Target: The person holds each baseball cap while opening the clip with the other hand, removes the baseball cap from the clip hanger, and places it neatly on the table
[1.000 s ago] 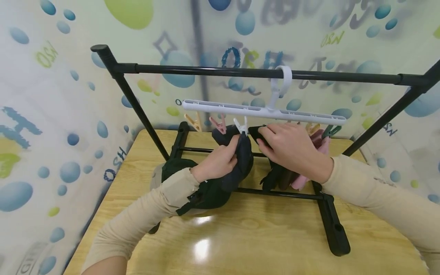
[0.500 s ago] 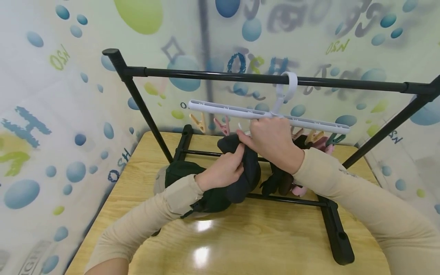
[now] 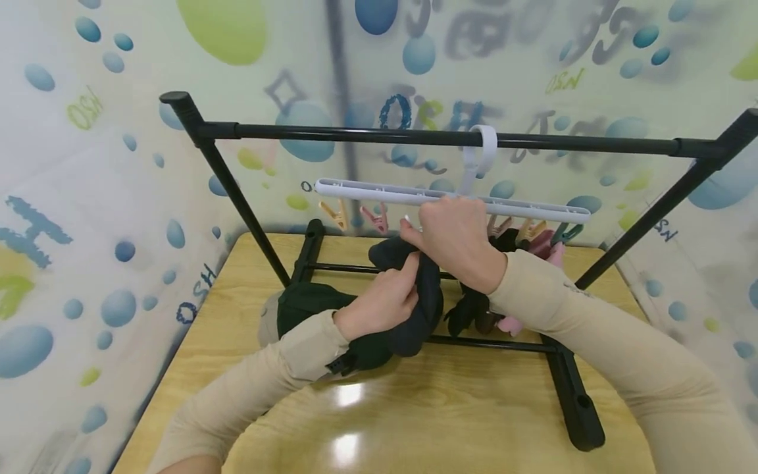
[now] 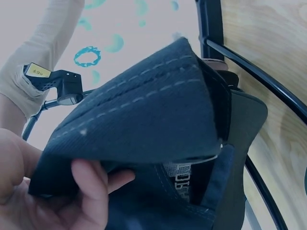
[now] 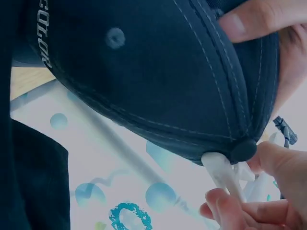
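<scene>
A dark navy baseball cap (image 3: 429, 309) hangs beneath the white hanger (image 3: 385, 194). My left hand (image 3: 381, 296) pinches the cap's fabric between thumb and fingers; in the left wrist view the cap's stitched panel (image 4: 144, 115) rises above those fingers. At the crown, my right hand (image 3: 456, 237) grips a white clothespin (image 5: 223, 175). In the right wrist view, the clothespin's tip sits against the cap next to its top button (image 5: 243, 149). From the head view, the right hand hides most of this clothespin.
Yellow (image 3: 336, 214) and pink (image 3: 376, 218) clothespins dangle at the hanger's left. Black (image 3: 468, 313) and pink (image 3: 510, 325) cloth items hang at its right. A dark green cap (image 3: 308, 296) lies behind the left forearm. The black rack (image 3: 355, 133) stands on a wooden table (image 3: 462, 408).
My right hand has moved left from the black cloth to the white clothespin at the navy cap's crown. The left hand keeps its hold on the cap.
</scene>
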The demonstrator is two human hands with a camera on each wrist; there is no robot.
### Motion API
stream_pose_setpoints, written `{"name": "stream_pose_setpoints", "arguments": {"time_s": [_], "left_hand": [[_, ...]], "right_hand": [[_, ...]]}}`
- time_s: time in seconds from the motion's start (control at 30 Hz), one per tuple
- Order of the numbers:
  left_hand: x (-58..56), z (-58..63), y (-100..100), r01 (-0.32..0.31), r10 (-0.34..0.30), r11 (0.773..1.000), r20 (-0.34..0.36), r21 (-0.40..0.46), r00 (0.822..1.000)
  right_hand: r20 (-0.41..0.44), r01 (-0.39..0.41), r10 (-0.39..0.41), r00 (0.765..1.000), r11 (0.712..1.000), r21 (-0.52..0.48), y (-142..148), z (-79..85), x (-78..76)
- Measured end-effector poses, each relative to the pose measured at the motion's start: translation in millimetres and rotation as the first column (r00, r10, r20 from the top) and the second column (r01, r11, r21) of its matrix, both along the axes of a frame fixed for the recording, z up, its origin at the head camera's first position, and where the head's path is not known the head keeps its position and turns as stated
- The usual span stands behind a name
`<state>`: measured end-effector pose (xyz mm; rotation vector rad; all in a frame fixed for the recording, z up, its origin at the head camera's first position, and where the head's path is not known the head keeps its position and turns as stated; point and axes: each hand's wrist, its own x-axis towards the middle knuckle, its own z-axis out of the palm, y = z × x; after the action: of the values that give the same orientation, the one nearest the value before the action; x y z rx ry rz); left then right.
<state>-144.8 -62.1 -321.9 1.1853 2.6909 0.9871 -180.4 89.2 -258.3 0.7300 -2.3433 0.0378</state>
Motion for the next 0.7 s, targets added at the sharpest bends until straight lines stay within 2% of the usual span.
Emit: {"name": "stream_pose_setpoints", "arguments": {"time_s": [0.3,0.53,0.7], "left_hand": [[0.3,-8.6,3.6,0.056,-0.059,0.998,0.064,0.038,0.996],[3.3,-12.7,-4.8,0.049,-0.055,0.997,0.114,0.057,0.992],[5.1,-18.2,-16.6,0.03,-0.046,0.995,0.167,0.097,0.985]], "right_hand": [[-0.019,0.014,-0.015,1.0,0.999,-0.029,7.4,1.3,0.2],[0.036,0.025,-0.023,0.999,0.999,-0.038,8.9,3.4,-4.1],[0.023,0.045,-0.045,0.999,0.999,-0.018,13.7,2.7,-4.3]]}}
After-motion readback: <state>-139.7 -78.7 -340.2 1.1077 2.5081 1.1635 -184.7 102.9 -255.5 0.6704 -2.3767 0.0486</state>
